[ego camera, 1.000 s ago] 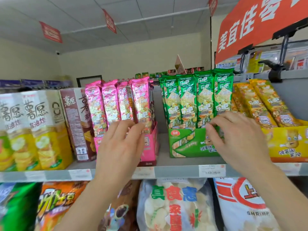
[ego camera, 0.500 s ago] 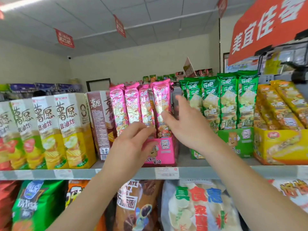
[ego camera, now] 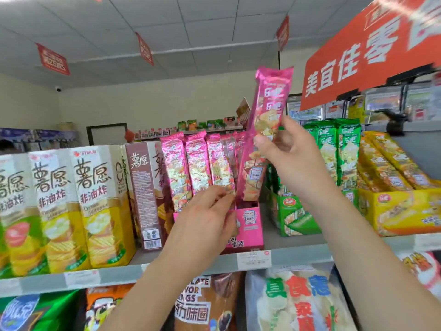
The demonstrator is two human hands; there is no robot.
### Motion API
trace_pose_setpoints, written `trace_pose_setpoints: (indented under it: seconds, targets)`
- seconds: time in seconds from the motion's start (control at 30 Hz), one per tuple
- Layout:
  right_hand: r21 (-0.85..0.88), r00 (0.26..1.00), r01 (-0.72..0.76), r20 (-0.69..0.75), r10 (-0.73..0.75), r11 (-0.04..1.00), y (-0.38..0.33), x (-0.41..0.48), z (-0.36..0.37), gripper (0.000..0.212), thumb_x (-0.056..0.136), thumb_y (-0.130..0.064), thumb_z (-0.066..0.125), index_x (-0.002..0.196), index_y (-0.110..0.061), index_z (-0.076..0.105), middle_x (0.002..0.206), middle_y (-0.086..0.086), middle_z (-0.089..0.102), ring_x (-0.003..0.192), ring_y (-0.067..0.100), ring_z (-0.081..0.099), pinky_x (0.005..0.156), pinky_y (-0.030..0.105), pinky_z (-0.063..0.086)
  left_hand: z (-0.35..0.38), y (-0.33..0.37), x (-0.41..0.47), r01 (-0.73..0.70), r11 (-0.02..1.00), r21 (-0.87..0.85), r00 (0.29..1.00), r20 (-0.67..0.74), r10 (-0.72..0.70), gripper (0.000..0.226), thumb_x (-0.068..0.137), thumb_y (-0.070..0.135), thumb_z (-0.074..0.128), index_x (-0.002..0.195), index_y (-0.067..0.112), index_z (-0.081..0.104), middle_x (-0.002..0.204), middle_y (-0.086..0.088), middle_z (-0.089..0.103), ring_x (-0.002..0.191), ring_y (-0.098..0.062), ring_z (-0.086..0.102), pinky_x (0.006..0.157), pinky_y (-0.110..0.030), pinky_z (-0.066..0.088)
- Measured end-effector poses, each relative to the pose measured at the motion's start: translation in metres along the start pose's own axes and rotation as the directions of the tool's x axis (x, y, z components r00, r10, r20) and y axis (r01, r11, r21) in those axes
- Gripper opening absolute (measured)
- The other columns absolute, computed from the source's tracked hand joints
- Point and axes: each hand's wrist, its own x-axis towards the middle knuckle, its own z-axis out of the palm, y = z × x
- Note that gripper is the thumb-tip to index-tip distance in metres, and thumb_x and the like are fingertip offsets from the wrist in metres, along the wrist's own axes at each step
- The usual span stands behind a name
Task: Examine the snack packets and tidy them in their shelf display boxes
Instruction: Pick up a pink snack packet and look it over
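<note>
As the right hand (ego camera: 293, 158) grips a packet (ego camera: 272, 96), its lower end blurs

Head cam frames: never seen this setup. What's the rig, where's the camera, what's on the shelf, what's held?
There is no machine here. A person works with two bare hands, filmed by one wide-angle camera worn on the head, looking forward and down. All pictures share that view, and the largest is the current moment. The right hand holds one pink packet, raised and tilted, with its lower end near the top of the pink display box. The left hand has its fingers on the pink packets standing in that box; whether it pinches one is unclear. On the shelf, tall cartons stand left of the box. Green packets and yellow packets sit in their own boxes to the right.
</note>
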Motion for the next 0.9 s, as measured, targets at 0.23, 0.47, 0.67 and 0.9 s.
trace_pose_setpoints:
  seconds: [0.23,0.47,0.67,0.9]
  targets:
    - [0.203,0.972,0.078,-0.233,-0.029,0.976,-0.012,-0.026,-0.013,0.028,0.093,-0.036,0.051,0.117,-0.050,0.055,0.111,-0.015,0.068,0.091,0.016,0.070,0.087,0.042,0.055,-0.006,0.002,-0.003,0.053,0.991,-0.121,0.995,-0.072,-0.062,0.029,0.079,0.011,0.060,0.103,0.006,0.074,0.101,-0.006,0.070,0.093,-0.024,0.067,0.086,-0.021,0.045]
    - [0.015,0.980,-0.195,0.055,0.194,0.981,0.004,-0.092,-0.010,0.032,0.095,-0.039,0.057,0.089,-0.071,0.060,0.086,-0.045,0.063,0.080,-0.024,0.059,0.072,-0.003,0.043,-0.023,0.023,-0.006,0.172,0.675,-0.718,0.957,-0.042,-0.288,0.028,0.092,0.038,0.053,0.116,0.032,0.067,0.100,0.018,0.071,0.094,0.004,0.063,0.083,-0.013,0.048]
    - [0.106,0.926,-0.360,0.163,0.341,0.927,0.008,-0.136,-0.008,0.022,0.082,-0.060,0.060,0.102,-0.067,0.056,0.072,0.000,0.074,0.055,0.020,0.070,0.057,0.021,0.055,-0.029,0.031,-0.003,0.164,0.336,-0.927,0.948,0.054,-0.314,0.041,0.090,0.041,0.058,0.129,0.029,0.059,0.090,-0.004,0.069,0.086,-0.024,0.067,0.078,-0.052,0.056]
    - [0.153,0.844,-0.499,0.308,0.439,0.853,0.003,-0.161,-0.003,0.061,0.072,-0.078,0.060,0.125,-0.047,0.057,0.086,0.016,0.072,0.060,0.032,0.068,0.060,0.051,0.059,-0.018,0.035,-0.015,0.084,0.314,-0.946,0.900,-0.063,-0.430,0.011,0.088,0.027,0.067,0.085,0.028,0.077,0.078,0.001,0.069,0.074,-0.020,0.063,0.071,-0.060,0.053]
